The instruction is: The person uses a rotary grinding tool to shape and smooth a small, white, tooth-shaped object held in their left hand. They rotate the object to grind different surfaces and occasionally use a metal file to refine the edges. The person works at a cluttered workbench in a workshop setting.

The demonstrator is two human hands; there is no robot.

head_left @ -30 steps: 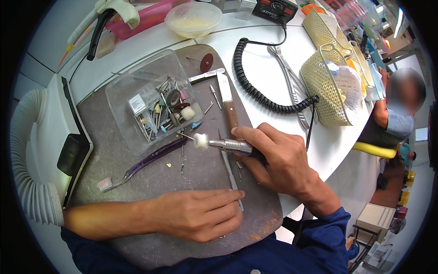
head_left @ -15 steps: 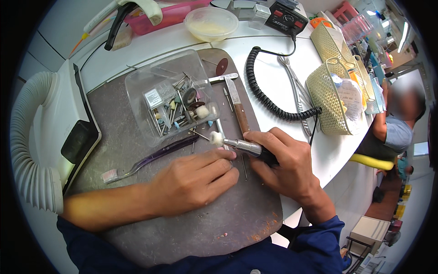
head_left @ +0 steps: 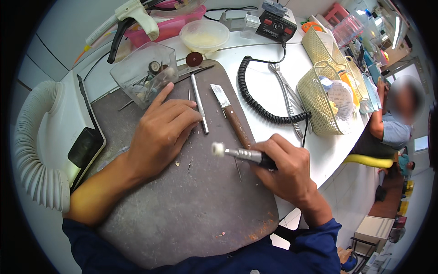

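Note:
My right hand (head_left: 289, 166) is wrapped round a rotary handpiece (head_left: 248, 155), silver at the front and dark at the grip. A fuzzy white polishing bur (head_left: 218, 149) sits in its nose, pointing left above the grey board (head_left: 182, 214). My left hand (head_left: 164, 123) lies palm down with fingers apart, its index fingertip at the near side of a clear plastic box (head_left: 119, 73). That box looks tilted and holds several burs and small discs (head_left: 154, 68). Right of my left hand lie a thin metal rod (head_left: 199, 102) and a knife (head_left: 235, 123) with a brown wooden handle.
A red-brown disc (head_left: 194, 59) lies at the board's far edge. A coiled black cord (head_left: 246, 100) runs to a control box (head_left: 276, 26). Long pliers (head_left: 287, 91) and cream baskets (head_left: 319, 105) stand right; a white ribbed hose (head_left: 34, 150) is left. A co-worker (head_left: 392, 128) sits beyond.
My left hand has moved from near the bur to the box, which has shifted away and tilted. The toothbrush is now mostly hidden by my left hand and arm. The handpiece stays in my right hand.

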